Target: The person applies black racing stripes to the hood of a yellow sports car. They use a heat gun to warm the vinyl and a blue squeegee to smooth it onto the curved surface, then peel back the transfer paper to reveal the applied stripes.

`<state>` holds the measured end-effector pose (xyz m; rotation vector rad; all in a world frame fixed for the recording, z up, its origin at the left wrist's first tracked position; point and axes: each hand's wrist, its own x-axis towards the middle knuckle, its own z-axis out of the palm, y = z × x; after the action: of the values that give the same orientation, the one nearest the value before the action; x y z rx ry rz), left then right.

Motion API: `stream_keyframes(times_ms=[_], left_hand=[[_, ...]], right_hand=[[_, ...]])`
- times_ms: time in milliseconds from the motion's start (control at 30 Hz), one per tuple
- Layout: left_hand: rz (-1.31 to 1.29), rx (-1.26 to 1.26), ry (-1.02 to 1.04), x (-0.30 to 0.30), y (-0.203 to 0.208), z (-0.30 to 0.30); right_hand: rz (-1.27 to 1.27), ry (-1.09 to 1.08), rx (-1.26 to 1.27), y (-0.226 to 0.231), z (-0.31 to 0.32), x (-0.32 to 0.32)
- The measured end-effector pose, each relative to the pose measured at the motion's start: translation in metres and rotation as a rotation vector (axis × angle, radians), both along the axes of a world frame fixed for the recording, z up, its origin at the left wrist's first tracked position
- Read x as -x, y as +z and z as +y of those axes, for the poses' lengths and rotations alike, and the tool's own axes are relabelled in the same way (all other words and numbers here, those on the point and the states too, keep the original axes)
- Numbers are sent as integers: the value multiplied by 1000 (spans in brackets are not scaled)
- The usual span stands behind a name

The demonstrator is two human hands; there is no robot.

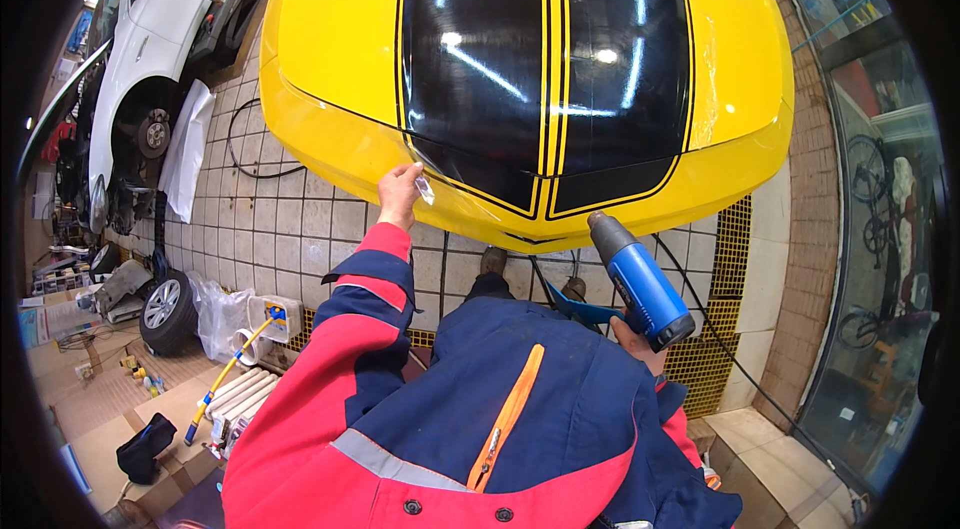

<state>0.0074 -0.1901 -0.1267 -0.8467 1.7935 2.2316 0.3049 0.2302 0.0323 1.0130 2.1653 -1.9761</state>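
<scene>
In front of me is a yellow car hood point(340, 29) with black stripe panels point(480, 39) and thin yellow lines. My left hand point(398, 197) is closed in a pinch at the hood's front edge, beside the lower left corner of the black panel. A small piece of clear, shiny film point(426, 191) hangs from its fingers. Low on my right, my right hand point(640, 347) grips a blue heat gun point(640, 284), its dark nozzle pointing up towards the car's front. The body of the heat gun partly hides that hand's fingers.
A black cable point(700, 304) runs across the floor on my right. To the left stand a white car point(160, 9) with a bare wheel hub, a loose wheel point(168, 313), plastic wrapping point(222, 314) and a yellow hose point(232, 369). Glass doors point(870, 229) line the right side.
</scene>
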Motion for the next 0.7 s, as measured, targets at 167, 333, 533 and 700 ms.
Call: stream_keyframes(times_ms=[167, 333, 533, 700], left_hand=[[-72, -53, 30, 4, 11, -2], [-155, 79, -23, 23, 17, -23], [-329, 14, 59, 52, 16, -44], [-320, 116, -48, 62, 13, -53]], right_hand=[[-6, -78, 106, -1, -2, 0], [-50, -69, 109, -4, 0, -1], [-58, -32, 22, -3, -1, 0], [-16, -22, 14, -2, -3, -3]])
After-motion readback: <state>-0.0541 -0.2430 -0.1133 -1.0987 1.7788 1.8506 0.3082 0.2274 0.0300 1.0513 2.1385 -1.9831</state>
